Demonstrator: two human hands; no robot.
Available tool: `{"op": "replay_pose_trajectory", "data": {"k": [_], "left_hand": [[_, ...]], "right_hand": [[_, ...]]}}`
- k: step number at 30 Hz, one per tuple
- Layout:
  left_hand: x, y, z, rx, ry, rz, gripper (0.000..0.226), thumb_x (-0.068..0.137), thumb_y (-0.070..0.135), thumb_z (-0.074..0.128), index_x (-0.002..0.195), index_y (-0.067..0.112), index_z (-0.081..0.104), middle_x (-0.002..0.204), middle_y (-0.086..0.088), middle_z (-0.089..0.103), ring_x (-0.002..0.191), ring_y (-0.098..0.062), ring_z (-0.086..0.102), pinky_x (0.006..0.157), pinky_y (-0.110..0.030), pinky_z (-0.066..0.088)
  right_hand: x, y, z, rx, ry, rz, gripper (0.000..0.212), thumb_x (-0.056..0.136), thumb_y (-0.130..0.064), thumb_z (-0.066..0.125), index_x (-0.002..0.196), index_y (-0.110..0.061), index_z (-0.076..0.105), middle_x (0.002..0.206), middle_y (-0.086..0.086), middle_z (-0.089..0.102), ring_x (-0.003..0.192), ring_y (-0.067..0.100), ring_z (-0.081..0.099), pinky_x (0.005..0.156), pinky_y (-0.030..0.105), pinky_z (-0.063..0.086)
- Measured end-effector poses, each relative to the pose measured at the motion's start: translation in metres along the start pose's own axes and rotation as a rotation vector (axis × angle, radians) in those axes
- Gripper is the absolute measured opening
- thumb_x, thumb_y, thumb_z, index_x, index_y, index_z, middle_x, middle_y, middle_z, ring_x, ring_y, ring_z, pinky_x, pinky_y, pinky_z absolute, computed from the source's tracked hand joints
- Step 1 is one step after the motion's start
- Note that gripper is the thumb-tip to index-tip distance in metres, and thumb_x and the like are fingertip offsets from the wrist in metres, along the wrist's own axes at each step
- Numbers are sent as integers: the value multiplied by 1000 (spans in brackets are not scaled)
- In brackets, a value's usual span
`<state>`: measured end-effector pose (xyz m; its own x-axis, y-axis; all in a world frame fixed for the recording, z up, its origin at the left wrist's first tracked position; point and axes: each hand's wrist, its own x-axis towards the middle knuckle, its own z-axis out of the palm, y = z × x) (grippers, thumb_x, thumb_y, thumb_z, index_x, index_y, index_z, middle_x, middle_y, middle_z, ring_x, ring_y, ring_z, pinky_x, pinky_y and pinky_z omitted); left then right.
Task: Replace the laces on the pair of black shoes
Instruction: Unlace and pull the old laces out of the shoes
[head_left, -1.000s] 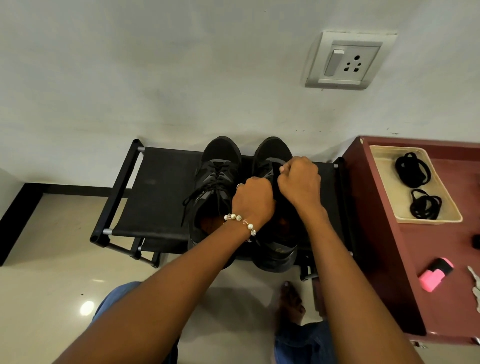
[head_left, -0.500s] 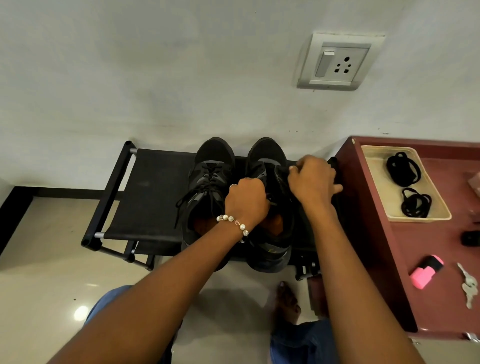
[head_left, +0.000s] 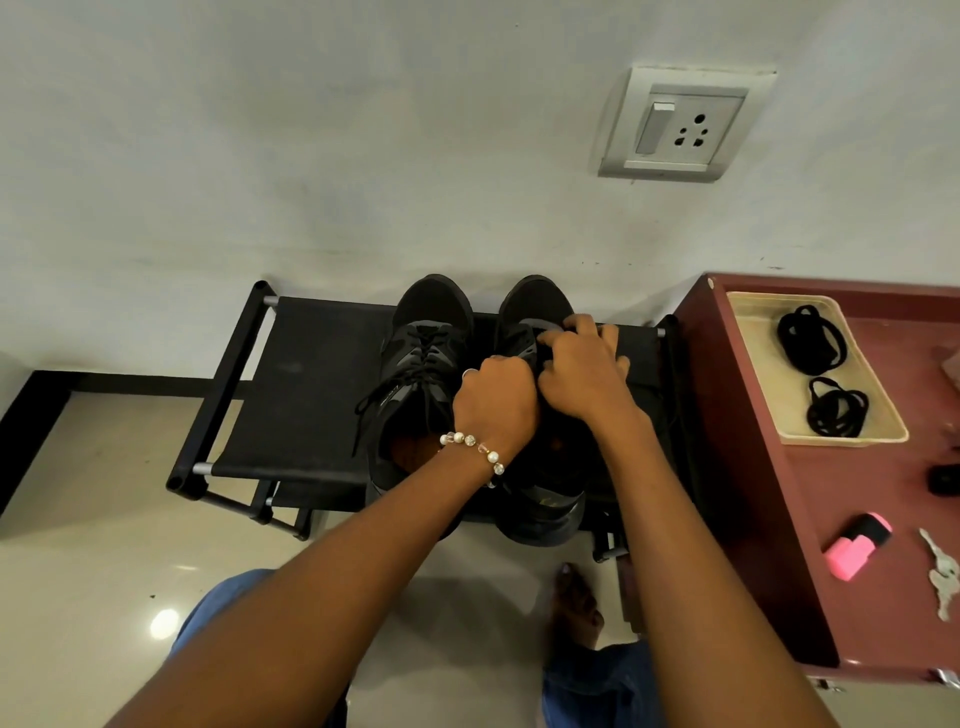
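Note:
Two black shoes stand side by side on a low black rack (head_left: 311, 384), toes to the wall. The left shoe (head_left: 423, 332) is laced, its lace ends hanging loose. Over the right shoe (head_left: 530, 306) both my hands work at the tongue and eyelets. My left hand (head_left: 496, 402), with a bead bracelet at the wrist, is curled and grips the shoe's left side. My right hand (head_left: 584, 371) has its fingers bent down on the shoe's upper, pinching there; what it pinches is hidden. Two coiled black laces (head_left: 813, 340) (head_left: 836, 413) lie in a beige tray (head_left: 878, 436).
A maroon table (head_left: 810, 519) stands right of the rack, holding the tray, a pink highlighter (head_left: 857, 551), keys (head_left: 943, 577) and a small black object (head_left: 945, 480). A wall socket (head_left: 680, 127) is above. My bare foot (head_left: 574, 603) rests on the tiled floor.
My right hand went out to the right over the shoe, then came back in toward the tongue. My left hand stayed gripping the shoe. The camera view shifted slightly.

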<state>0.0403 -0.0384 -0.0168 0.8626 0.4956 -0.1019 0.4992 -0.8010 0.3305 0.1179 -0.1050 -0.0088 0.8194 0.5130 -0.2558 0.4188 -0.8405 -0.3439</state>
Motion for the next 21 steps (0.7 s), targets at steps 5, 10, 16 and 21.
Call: {"op": "replay_pose_trajectory", "data": {"k": [5,10,16,21], "left_hand": [[1,2,6,30,32,-25,22,98,8,43,110,-3,58,110,-20,59,106,-40,56,69,-36,42],[3,4,11,61,30,-55,24,95,4,43,110,-1,61,116,-19,57,109,-40,54,74,-40,49],[4,4,15,132,42,-34,23,96,5,42,107,2,62,115,-17,58,108,-38,55,74,-37,49],[3,5,16,139,57,-33,26,96,5,39,108,1,62,116,-17,58,107,-38,56,75,-37,50]], "right_hand": [[4,7,-6,285,4,-24,15,89,-13,57,100,-22,63,134,7,46,131,33,31,106,51,34],[-4,8,-25,1042,69,13,17,88,-1,60,78,-15,61,80,4,61,87,19,58,82,34,50],[-19,6,-68,1749,160,-312,18,91,4,53,82,-7,63,85,8,67,84,23,62,88,37,50],[-18,7,-68,1590,327,-402,10,93,-1,57,98,-6,65,94,6,67,60,12,49,58,24,41]]}}
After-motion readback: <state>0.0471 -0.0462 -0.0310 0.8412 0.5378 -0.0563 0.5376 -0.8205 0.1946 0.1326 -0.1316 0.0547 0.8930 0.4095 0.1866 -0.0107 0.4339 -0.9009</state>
